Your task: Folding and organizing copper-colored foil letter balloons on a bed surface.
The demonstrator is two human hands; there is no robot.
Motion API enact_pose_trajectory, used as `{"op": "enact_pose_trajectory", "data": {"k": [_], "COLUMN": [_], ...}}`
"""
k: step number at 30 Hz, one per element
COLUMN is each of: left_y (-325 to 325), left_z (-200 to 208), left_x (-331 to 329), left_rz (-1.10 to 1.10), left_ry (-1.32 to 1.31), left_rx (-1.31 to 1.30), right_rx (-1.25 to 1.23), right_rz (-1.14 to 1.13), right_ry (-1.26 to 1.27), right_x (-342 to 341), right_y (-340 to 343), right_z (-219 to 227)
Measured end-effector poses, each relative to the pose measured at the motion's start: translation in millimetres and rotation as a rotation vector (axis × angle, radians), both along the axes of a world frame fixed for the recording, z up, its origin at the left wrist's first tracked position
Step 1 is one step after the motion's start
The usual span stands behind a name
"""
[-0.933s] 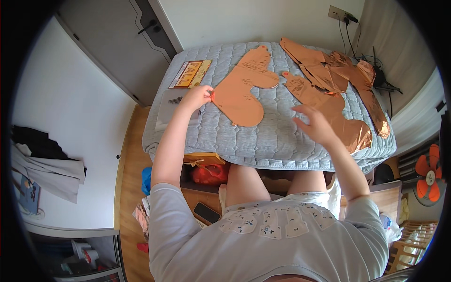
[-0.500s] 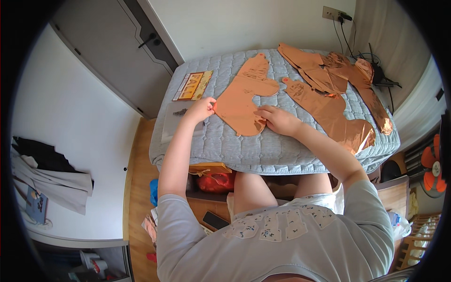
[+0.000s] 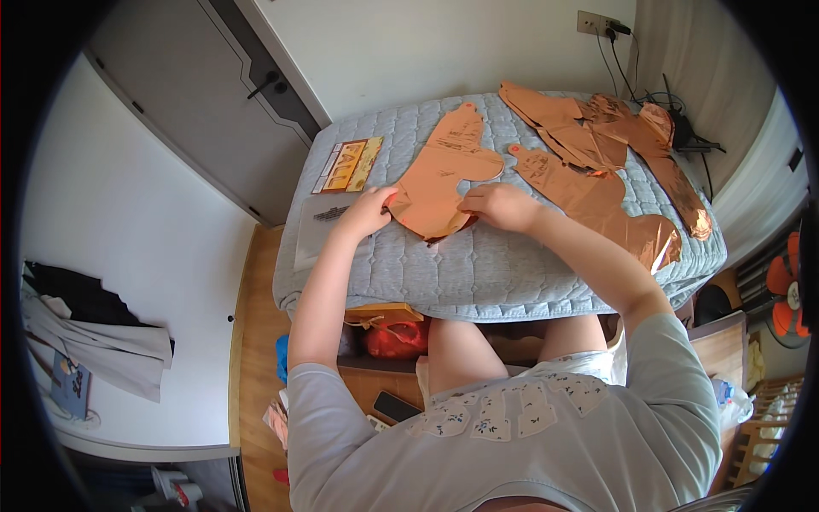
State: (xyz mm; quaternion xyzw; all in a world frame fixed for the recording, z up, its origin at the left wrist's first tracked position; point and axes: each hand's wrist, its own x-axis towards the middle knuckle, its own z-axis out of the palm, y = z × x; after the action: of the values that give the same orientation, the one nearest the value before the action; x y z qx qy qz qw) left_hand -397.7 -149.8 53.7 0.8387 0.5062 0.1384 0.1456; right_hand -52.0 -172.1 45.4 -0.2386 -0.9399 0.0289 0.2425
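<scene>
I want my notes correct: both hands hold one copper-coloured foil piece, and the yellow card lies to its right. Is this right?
Not to its right: the head view shows the yellow card left of the foil piece, which the left hand and right hand do hold.

Ahead of you: grey quilted bed [image 3: 401, 280] | behind it: pale wall [image 3: 401, 51], socket plate [image 3: 589, 21] with black cables [image 3: 617, 64] | your left: grey door [image 3: 188, 94], black handle [image 3: 266, 84], wood-toned floor [image 3: 258, 333] | your right: fan [image 3: 783, 275] with orange blades
</scene>
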Motion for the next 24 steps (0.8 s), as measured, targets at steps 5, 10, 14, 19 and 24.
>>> {"op": "enact_pose_trajectory", "data": {"k": [5,10,14,19,24], "left_y": [-4,-4,-4,-1,-1], "left_z": [-1,-3,-3,-7,-14], "left_x": [7,6,6,15,11], "left_rz": [0.005,0.016,0.002,0.019,0.003], "left_ry": [0.169,0.247,0.284,0.397,0.423], "left_rx": [0.089,0.117,0.137,0.228,0.304], "right_rx": [-0.121,0.056,0.072,0.14,0.174], "right_rz": [0.075,0.05,-0.029,-0.088,-0.005], "right_ry": [-0.106,-0.053,-0.092,-0.208,-0.135], "right_x": [17,21,15,18,15], "right_y": [-11,-29,-31,-19,-15], "right_z": [3,-6,-7,-23,-17]}}
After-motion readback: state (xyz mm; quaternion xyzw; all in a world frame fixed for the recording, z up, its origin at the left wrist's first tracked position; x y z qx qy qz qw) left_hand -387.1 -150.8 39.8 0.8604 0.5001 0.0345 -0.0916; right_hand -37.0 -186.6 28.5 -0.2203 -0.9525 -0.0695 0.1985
